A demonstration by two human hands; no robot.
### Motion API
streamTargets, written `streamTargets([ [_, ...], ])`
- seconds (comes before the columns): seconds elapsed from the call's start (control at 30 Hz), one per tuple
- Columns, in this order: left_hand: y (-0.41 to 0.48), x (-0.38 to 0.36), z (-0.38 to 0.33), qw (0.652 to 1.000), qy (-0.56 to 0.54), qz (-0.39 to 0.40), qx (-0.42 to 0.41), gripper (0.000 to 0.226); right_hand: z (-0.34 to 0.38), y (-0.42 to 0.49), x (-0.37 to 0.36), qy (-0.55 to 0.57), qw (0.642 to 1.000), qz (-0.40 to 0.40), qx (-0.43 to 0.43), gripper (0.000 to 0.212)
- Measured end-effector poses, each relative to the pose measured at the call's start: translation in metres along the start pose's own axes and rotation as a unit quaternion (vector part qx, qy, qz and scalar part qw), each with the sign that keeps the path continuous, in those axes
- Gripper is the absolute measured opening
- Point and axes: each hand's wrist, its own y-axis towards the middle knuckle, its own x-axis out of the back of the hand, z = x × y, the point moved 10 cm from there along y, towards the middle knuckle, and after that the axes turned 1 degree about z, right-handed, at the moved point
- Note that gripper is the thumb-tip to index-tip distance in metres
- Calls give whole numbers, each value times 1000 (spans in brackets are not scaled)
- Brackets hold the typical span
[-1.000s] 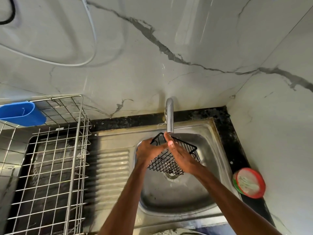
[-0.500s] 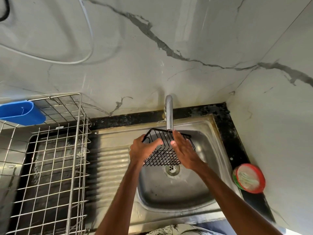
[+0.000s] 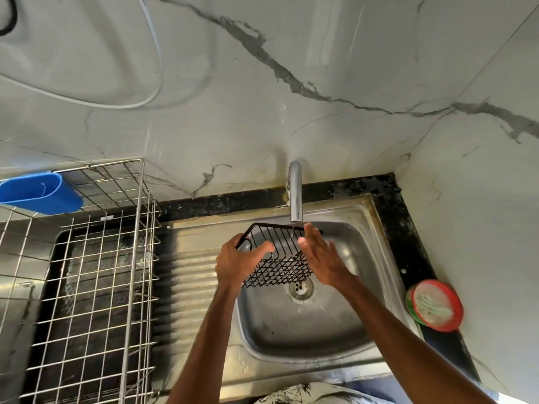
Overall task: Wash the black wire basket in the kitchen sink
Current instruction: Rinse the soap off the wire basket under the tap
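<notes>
The black wire basket (image 3: 280, 263) is held tilted over the steel sink (image 3: 306, 330), just under the chrome tap (image 3: 295, 193), from which a thin stream of water falls onto it. My left hand (image 3: 239, 262) grips the basket's left end, thumb curled over the rim wire. My right hand (image 3: 319, 258) lies flat with straight fingers against the basket's right side. The drain (image 3: 300, 288) shows below the basket.
A steel wire dish rack (image 3: 96, 287) with a blue plastic holder (image 3: 40, 192) stands left of the ribbed drainboard (image 3: 189, 275). A round red-rimmed tub (image 3: 434, 304) sits on the black counter at the right. Marble walls close the corner behind the sink.
The basket has moved up and left, off the sink's middle, so the drain shows. My right hand has slid from the basket's top rim to its right side.
</notes>
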Motion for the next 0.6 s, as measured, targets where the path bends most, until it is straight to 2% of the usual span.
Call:
streamTargets([
  [0.07, 0, 1, -1, 1000, 16, -6, -9, 81, -1, 0, -3, 2, 1000, 11, -11, 67],
  [0.17, 3, 3, 4, 1000, 12, -17, -1, 72, 47, -12, -9, 0, 994, 5, 110, 67],
  [0.23, 5, 7, 10, 1000, -11, -21, 11, 71, 65, -17, -9, -18, 987, -4, 157, 63],
  [0.33, 11, 11, 21, 998, -58, -13, 34, 70, 37, -2, 5, -23, 995, -14, 97, 57],
  [0.47, 14, 12, 26, 997, -69, -3, 39, 70, -22, 14, 13, 8, 999, 3, -41, 79],
  [0.53, 14, 13, 25, 997, -69, -3, 34, 68, -26, 13, 9, 28, 998, 6, -56, 85],
  [0.6, 17, 13, 27, 997, -74, 2, 37, 67, -14, 8, 7, 22, 999, -5, -26, 86],
])
